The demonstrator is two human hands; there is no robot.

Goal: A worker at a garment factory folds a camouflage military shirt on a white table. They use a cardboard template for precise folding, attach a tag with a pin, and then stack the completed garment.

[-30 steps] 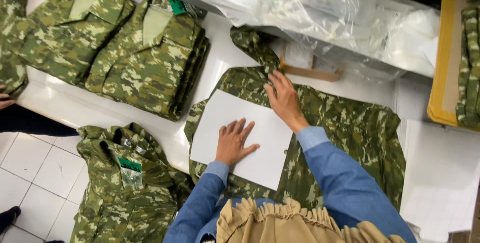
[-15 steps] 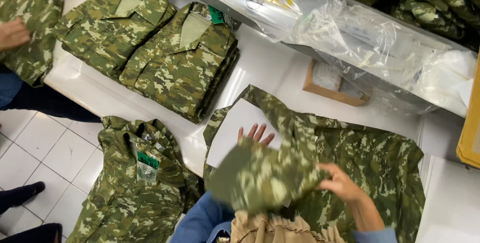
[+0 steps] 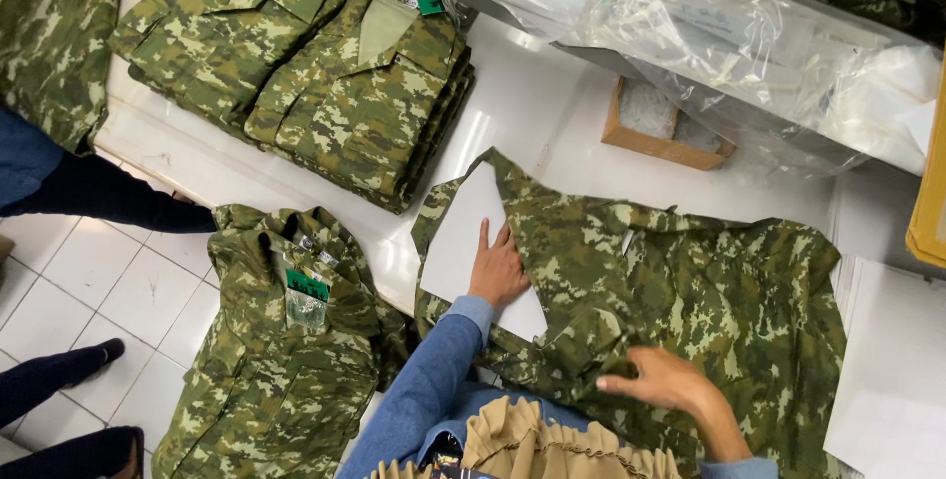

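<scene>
1. Left hand [image 3: 498, 267] lay flat, fingers spread, on the white card sheet [image 3: 463, 242]; it gripped nothing, just pressed down.
2. Card sheet sat on the camouflage shirt [image 3: 690, 282] spread on the white table [image 3: 532, 95], w/ the shirt's left part folded over the sheet's right edge, touching the hand's fingertips.
3. Right hand [image 3: 665, 380] was at the shirt's near edge, fingers curled around a fold of cloth; looked like a loose pinch on the fabric, thumb side hidden.
4. Both forearms wore blue sleeves [image 3: 434, 380]; a tan pleated garment [image 3: 532, 444] showed at the bottom centre.
5. Two stacks of folded camo shirts lay at the table's far left: one stack [image 3: 232, 31] beside another [image 3: 370, 95], edges touching.
6. More camo shirts w/ a green tag were piled [image 3: 286, 341] off the table's near-left edge, over the tiled floor [image 3: 108, 292].
7. Clear plastic bags [image 3: 749, 45] were heaped along the far side; a small wooden box [image 3: 660, 124] stood just under them.
8. White sheets [image 3: 892, 361] lay at the right, next to the shirt.
9. Another person's dark leg & shoe [image 3: 59, 371] were at lower left.
</scene>
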